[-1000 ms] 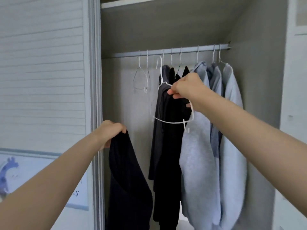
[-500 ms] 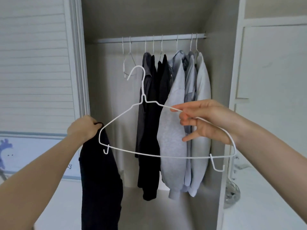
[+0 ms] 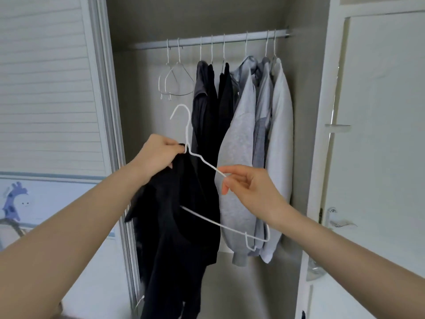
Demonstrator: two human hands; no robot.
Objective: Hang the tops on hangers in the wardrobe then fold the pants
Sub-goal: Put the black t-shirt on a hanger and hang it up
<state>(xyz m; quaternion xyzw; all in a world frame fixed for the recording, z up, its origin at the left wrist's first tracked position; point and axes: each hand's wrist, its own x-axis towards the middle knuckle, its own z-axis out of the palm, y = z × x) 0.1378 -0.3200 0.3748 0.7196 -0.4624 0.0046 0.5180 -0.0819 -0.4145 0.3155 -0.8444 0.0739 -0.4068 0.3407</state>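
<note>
A black top (image 3: 177, 217) hangs from my left hand (image 3: 158, 157), which grips its upper edge just beside the neck of a white wire hanger (image 3: 220, 224). My right hand (image 3: 250, 189) pinches the hanger's right shoulder wire. The hanger's left half is hidden behind or inside the black top; its right end and bottom bar stick out to the lower right. The hook points up, free of the wardrobe rail (image 3: 211, 40). On the rail hang dark tops (image 3: 209, 107) and grey tops (image 3: 257, 125).
Two bare wire hangers (image 3: 174, 84) hang at the rail's left end. A slatted sliding door (image 3: 46, 84) stands to the left. A white door (image 3: 379, 134) with a metal handle (image 3: 340, 223) is open on the right.
The hanger came off the rail and down in front of me. My left hand rose with the black top to the hanger's neck, and the hanger's left half now sits behind the top.
</note>
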